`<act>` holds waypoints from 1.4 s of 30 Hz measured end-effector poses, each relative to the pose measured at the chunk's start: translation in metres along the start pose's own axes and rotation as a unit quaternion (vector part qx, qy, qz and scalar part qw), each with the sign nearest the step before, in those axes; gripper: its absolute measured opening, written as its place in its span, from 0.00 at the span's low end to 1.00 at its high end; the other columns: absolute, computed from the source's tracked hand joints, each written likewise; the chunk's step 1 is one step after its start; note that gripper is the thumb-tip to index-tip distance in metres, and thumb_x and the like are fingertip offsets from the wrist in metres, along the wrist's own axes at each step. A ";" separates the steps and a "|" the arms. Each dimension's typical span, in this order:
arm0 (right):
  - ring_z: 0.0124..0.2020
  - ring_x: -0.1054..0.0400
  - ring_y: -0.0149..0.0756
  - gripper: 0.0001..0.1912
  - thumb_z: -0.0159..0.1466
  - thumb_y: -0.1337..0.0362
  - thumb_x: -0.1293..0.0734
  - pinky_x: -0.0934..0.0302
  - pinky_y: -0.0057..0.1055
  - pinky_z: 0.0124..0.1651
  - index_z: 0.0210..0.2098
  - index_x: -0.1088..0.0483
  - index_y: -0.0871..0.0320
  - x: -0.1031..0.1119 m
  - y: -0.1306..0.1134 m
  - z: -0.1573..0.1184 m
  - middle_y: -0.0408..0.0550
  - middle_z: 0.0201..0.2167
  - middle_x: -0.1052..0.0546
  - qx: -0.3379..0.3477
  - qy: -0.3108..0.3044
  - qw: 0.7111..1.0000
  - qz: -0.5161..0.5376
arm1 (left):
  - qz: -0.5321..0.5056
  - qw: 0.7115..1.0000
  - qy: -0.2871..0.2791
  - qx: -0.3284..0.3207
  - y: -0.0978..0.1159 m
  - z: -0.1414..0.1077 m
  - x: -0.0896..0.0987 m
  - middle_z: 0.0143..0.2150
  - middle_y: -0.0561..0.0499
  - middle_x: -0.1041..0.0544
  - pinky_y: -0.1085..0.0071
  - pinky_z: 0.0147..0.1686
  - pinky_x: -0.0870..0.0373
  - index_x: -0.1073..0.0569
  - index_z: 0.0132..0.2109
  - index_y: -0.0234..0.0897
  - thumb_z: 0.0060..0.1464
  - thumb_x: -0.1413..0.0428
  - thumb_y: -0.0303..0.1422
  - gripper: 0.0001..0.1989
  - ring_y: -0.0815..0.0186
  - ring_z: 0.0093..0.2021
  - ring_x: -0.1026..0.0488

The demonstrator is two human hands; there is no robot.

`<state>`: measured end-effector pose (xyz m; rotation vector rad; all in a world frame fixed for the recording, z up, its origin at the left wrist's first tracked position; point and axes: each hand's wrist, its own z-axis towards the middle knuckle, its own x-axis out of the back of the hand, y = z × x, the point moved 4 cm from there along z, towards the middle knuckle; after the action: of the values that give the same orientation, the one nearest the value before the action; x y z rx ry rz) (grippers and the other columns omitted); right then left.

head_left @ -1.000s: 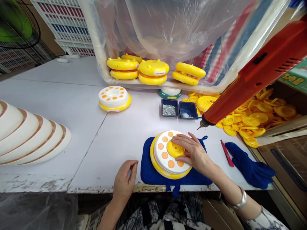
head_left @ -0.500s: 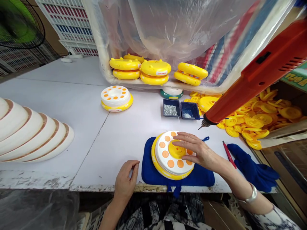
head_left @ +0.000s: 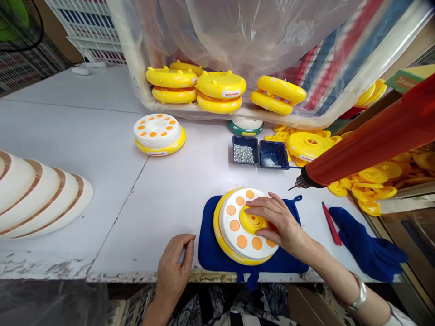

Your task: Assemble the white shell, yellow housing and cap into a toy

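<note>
A round toy base with a yellow rim and a white top with orange dots [head_left: 234,225] lies on a blue cloth pad [head_left: 208,253] at the table's front edge. My right hand [head_left: 277,222] is over it, thumb and fingers closed round a small yellow disc [head_left: 253,219] at the centre of the white top. Left of the pad, my left hand [head_left: 175,258] rests at the table edge, fingers curled and thumb against the index finger; what it holds, if anything, is hidden. Above the base on the right, a red electric screwdriver [head_left: 367,136] points its bit down-left.
Two dark trays stand behind, one with small screws [head_left: 243,154]. Yellow parts [head_left: 377,181] heap on the right, near a red-handled tool [head_left: 331,224] and blue glove [head_left: 367,244]. White shells [head_left: 50,194] are stacked left; another base [head_left: 159,133] sits back left.
My right hand's fingers have closed in round the small yellow disc, over the centre of the white top. My left hand stays curled at the edge. The camera view has shifted slightly.
</note>
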<state>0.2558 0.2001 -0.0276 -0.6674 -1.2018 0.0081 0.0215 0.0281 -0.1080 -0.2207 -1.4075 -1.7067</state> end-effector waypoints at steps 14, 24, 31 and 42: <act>0.60 0.36 0.50 0.23 0.67 0.51 0.34 0.38 0.48 0.60 0.57 0.32 0.54 0.020 -0.009 0.002 0.58 0.59 0.31 0.022 0.062 0.997 0.026 | 0.006 1.000 -0.002 -0.001 0.001 0.001 0.001 0.39 0.49 0.23 0.70 0.43 0.27 0.26 0.43 0.39 0.64 0.48 0.31 0.06 0.64 0.41 0.25; 0.64 0.39 0.45 0.25 0.68 0.60 0.33 0.39 0.44 0.64 0.62 0.37 0.57 0.013 0.000 0.007 0.58 0.62 0.31 0.060 -0.040 0.994 0.077 | 0.018 0.999 0.004 -0.039 0.001 0.000 0.000 0.40 0.50 0.24 0.72 0.43 0.29 0.28 0.45 0.38 0.64 0.48 0.27 0.06 0.66 0.41 0.26; 0.66 0.41 0.48 0.26 0.68 0.55 0.34 0.50 0.57 0.68 0.63 0.38 0.54 0.009 0.000 0.008 0.56 0.63 0.31 0.049 -0.062 0.997 0.007 | 0.025 0.999 0.007 -0.045 0.003 0.001 -0.001 0.39 0.50 0.24 0.72 0.43 0.29 0.28 0.44 0.38 0.64 0.48 0.26 0.05 0.66 0.40 0.26; 0.39 0.25 0.40 0.09 0.69 0.62 0.36 0.31 0.38 0.45 0.38 0.23 0.49 0.070 0.036 -0.060 0.46 0.35 0.20 -0.201 0.329 0.906 0.175 | -0.003 1.000 0.019 -0.021 0.000 0.000 0.003 0.39 0.52 0.23 0.75 0.42 0.28 0.27 0.43 0.40 0.64 0.47 0.30 0.05 0.68 0.39 0.24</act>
<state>0.3462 0.2254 0.0036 -1.1340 -0.4151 -0.1589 0.0193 0.0264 -0.1063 -0.2073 -1.3473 -1.7382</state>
